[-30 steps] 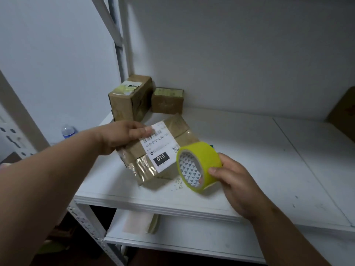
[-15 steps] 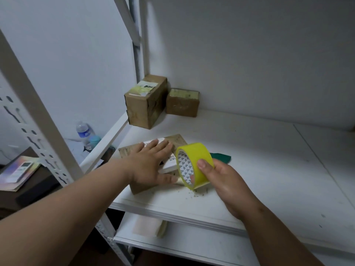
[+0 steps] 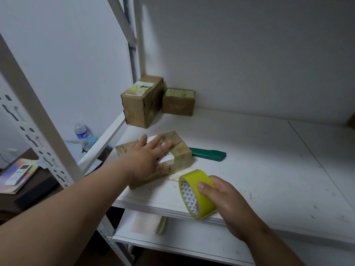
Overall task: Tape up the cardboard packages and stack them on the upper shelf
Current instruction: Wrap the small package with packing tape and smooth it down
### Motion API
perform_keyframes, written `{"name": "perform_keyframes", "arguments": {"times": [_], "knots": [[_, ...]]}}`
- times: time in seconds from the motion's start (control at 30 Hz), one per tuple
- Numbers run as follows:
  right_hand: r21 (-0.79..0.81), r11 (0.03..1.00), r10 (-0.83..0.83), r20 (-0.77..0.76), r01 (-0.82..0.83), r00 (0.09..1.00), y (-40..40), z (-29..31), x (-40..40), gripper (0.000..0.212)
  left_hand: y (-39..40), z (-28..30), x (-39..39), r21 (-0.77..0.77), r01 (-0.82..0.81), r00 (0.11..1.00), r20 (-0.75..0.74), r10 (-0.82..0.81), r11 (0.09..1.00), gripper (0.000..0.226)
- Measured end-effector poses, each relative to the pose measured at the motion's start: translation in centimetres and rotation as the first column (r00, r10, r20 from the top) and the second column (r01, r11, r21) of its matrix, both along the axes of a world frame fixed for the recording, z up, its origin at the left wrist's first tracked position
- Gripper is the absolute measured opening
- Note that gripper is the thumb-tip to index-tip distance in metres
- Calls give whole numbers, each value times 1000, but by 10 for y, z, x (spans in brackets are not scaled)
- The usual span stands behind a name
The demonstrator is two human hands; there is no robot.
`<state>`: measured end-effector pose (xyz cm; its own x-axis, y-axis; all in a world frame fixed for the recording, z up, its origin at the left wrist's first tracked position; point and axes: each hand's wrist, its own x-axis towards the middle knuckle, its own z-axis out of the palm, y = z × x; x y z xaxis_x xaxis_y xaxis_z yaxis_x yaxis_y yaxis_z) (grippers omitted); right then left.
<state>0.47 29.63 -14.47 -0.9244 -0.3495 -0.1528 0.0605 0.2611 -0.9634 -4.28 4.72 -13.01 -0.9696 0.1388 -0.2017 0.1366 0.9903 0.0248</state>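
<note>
A flat cardboard package with a white label lies near the front left of the white shelf. My left hand rests flat on top of it, fingers spread and straight. My right hand grips a roll of yellow-green tape just in front of the package, near the shelf's front edge. Two other cardboard packages stand in the back left corner, a taller one and a smaller one beside it.
A green box cutter lies on the shelf right of the package. A lower shelf holds a thin pale item. The rack's perforated white post rises at the left. Beyond it a water bottle and a remote stand on a dark table.
My left hand laid the package flat and now presses on it. My right hand pulled the tape roll down and back, away from the package toward the shelf edge.
</note>
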Motion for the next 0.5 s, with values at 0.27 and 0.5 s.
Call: {"name": "perform_keyframes", "arguments": {"times": [0.27, 0.5], "knots": [[60, 998, -16, 42, 14, 999, -5, -2, -4, 34, 2, 11, 1, -137, 25, 999, 33, -21, 990, 73], [-252, 964, 141, 200, -88, 969, 8, -14, -4, 63, 12, 17, 1, -77, -50, 996, 74, 56, 996, 71]]}}
